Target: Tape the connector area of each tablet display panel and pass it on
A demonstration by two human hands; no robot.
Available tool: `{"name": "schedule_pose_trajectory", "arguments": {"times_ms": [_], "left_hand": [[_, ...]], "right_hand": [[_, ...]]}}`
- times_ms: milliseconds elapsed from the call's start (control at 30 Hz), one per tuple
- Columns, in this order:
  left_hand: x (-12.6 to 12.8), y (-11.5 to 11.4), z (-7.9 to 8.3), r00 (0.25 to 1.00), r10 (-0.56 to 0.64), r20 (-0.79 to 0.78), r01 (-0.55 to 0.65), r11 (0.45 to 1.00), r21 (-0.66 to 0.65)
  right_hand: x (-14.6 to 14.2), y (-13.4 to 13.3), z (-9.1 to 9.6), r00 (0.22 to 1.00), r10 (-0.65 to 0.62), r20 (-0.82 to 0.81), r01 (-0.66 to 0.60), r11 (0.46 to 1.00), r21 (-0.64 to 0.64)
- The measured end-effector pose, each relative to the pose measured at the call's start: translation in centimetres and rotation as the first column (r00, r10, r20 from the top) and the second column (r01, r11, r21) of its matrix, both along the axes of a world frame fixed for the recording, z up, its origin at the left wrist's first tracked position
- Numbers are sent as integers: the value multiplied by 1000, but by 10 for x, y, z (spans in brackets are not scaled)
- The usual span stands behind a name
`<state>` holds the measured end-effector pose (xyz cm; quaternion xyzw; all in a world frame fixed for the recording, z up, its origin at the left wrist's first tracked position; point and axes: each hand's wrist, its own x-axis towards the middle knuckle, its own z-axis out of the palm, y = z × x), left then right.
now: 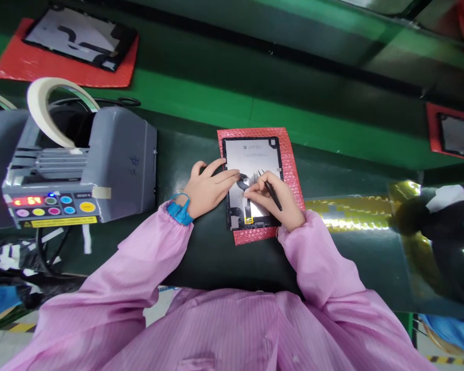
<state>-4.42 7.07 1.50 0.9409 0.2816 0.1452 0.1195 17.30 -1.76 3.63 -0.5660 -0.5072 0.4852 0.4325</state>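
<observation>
A tablet screen panel [251, 156] lies with its silvery back up on a red bubble-wrap sheet [294, 180]. My left hand [209, 190] rests over the panel's left edge, fingers stretched out and apart, with a blue wrist strap [180, 210] at the wrist. My right hand [276, 198] is closed around black tweezers [272, 195], which slant across it. Its thumb and forefinger come together low over the middle of the panel; whether they pinch anything else is hidden. Just below those fingertips, a flex cable with a yellow-edged end [249, 220] runs down the panel.
A grey tape dispenser [119, 159] with a lit display stands at the left. Strips of yellow film [351, 212] lie to the right, near a black bundle with white scraps [441, 221]. More panels rest on red wrap on the green shelf, one [77, 36] at upper left, another [460, 135] at right.
</observation>
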Motion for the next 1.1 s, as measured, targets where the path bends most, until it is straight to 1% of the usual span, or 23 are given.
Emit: {"name": "schedule_pose_trajectory", "arguments": {"times_ms": [133,300,500,600,733,833,933,1033,1100], "left_hand": [[1,-2,-3,999,48,11,-48,998,41],[0,-1,-7,997,81,16,-82,996,39],[-3,-2,-7,995,96,34,-97,995,24],[-4,-6,-6,991,112,74,-115,993,33],[-7,-15,-6,988,82,133,-97,989,109],[-9,-22,-8,991,37,128,-55,988,146],[-9,-27,-11,996,12,86,-22,994,109],[-10,-29,-13,998,15,61,-18,999,47],[-10,-30,-13,999,20,48,-22,999,29]], "right_hand": [[-1,19,-6,996,26,84,-31,997,68],[-2,32,-6,988,18,151,-33,994,100],[-6,31,-9,979,-45,199,18,991,135],[-5,29,-13,983,-58,172,34,989,140],[-4,29,-15,985,-38,169,15,991,135],[-5,31,-16,979,-40,200,12,990,139],[-6,31,-17,973,-48,227,15,989,148],[-6,32,-18,970,-49,237,12,988,154],[-7,33,-18,970,-48,239,11,987,157]]}}
